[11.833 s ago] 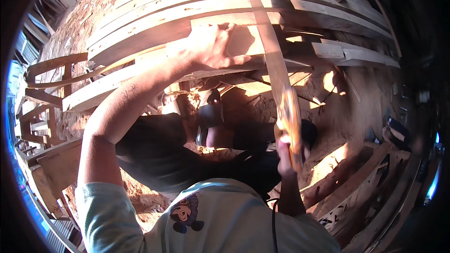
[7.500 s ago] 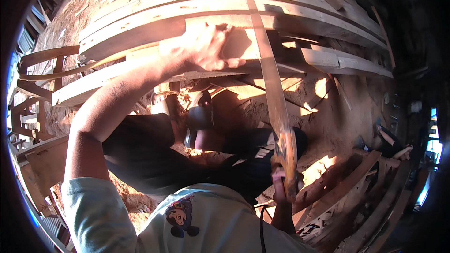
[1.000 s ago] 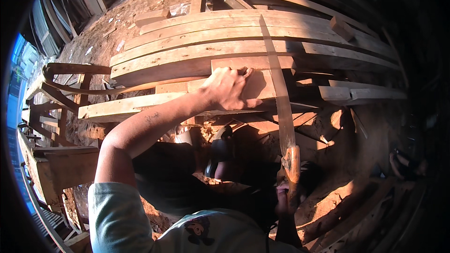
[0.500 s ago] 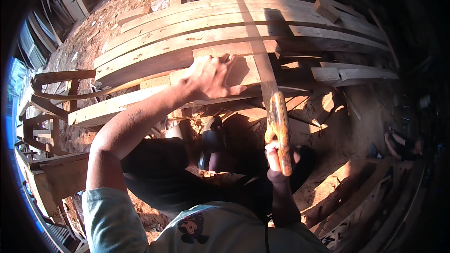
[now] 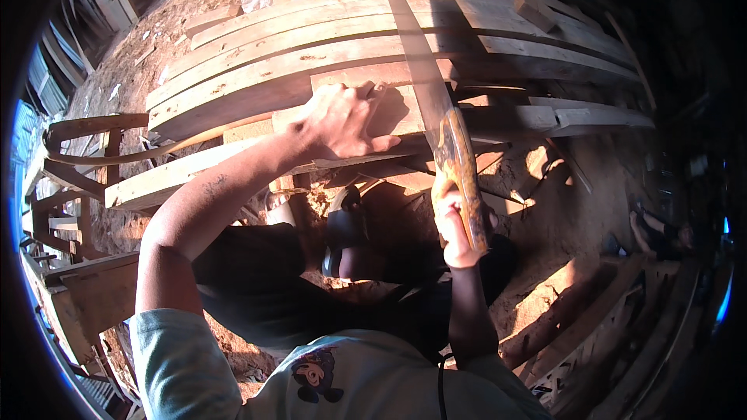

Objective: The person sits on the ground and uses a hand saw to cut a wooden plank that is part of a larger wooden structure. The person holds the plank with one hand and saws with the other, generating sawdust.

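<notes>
Wooden block (image 5: 408, 113) is pressed by left hand (image 5: 340, 120), fingers loosely spread, seemingly for steadiness; right hand (image 5: 459, 237) wraps fingers around saw handle (image 5: 459, 163).

The T-shirt (image 5: 381, 369) is pale green-grey, with a short, loose sleeve (image 5: 183, 362) and a little dark cartoon picture (image 5: 315, 373) on the front. A thin black cord (image 5: 442, 385) runs down it. The trousers (image 5: 288, 303) are black. The left forearm (image 5: 253, 165) has a small, dark, squiggly mark (image 5: 214, 184)

Block (image 5: 535, 12) lies on beams (image 5: 350, 25) — right of saw (image 5: 429, 93).
</notes>
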